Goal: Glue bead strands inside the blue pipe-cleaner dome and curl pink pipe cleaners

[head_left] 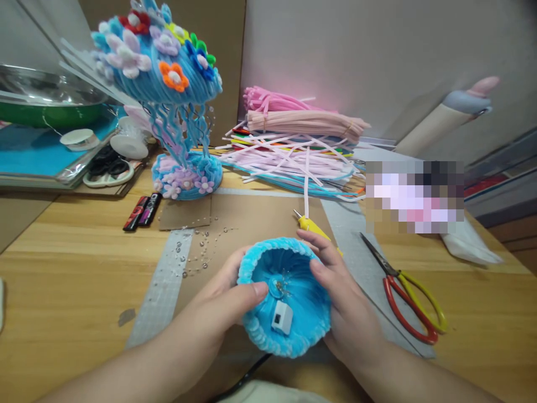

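Note:
Between my two hands is a blue fuzzy pipe-cleaner dome [289, 341], its hollow side turned up toward me. Inside the hollow sit a small white box with a dark switch [282, 317] and a round blue piece with fine wires at the center. My left hand [229, 285] wraps the left rim, its thumb reaching into the hollow. My right hand [344, 285] grips the right side, fingers over the upper right rim. Just beyond it lies a yellow glue gun [314, 226], partly hidden by the right fingers.
A finished flower-covered blue jellyfish lamp [176, 84] stands at the back left. Bundled pipe cleaners [293, 129] are piled behind. Red-and-yellow-handled scissors [406, 296] lie at right, beaded strands [204, 243] at left, two markers [142, 211] beyond. Brown cardboard [260, 215] covers the grey mat.

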{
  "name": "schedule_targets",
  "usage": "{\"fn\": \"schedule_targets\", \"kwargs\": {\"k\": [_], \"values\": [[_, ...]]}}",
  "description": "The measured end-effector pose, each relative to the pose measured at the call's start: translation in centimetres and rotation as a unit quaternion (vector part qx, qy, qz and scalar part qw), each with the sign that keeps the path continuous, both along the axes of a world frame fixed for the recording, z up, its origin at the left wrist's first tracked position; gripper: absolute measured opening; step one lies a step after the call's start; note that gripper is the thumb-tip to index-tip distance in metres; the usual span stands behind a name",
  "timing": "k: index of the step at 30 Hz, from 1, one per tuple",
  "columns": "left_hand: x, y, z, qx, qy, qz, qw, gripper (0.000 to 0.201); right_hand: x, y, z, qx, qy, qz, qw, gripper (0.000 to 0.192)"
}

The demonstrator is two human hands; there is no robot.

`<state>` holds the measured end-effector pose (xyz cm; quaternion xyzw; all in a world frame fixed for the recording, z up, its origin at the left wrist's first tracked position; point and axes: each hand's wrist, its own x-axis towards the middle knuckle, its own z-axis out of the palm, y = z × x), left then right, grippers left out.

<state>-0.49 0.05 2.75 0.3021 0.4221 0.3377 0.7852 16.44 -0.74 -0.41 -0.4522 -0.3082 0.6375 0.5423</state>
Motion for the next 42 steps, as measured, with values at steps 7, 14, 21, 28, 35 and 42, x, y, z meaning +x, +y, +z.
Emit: {"fn": "schedule_targets", "kwargs": {"k": [7,14,21,28,35,42], "values": [[0.3,-0.1,0.4,-0.049,-0.037,0.048,0.997,0.048,0.1,-0.5,0.2,0.075,-0.065,-0.011,0.995,0.047],[0.6,-0.7,-0.1,0.067,0.055,0.082,0.993,0.06,-0.2,-0.2,-0.4,0.026,-0.062,0.043,0.997,0.049],[0.7,-0.9,-0.1,0.078,0.061,0.066,0.993,0.062,0.2,-0.1,-1.0,0.025,-0.094,0.049,0.994,0.048],[0.7,-0.6,0.1,0.033,0.07,0.101,0.992,0.052,0.3,0.0,-0.9,0.009,-0.079,0.059,0.995,0.046],[0.8,-0.4,0.2,0.029,0.092,0.092,0.991,0.056,0.2,0.0,-1.1,0.008,-0.099,0.054,0.994,0.047],[0.0,0.5,-1.0,0.207,0.28,0.052,0.936,0.057,0.1,-0.7,-0.6,0.065,-0.176,0.054,0.981,0.046]]}}
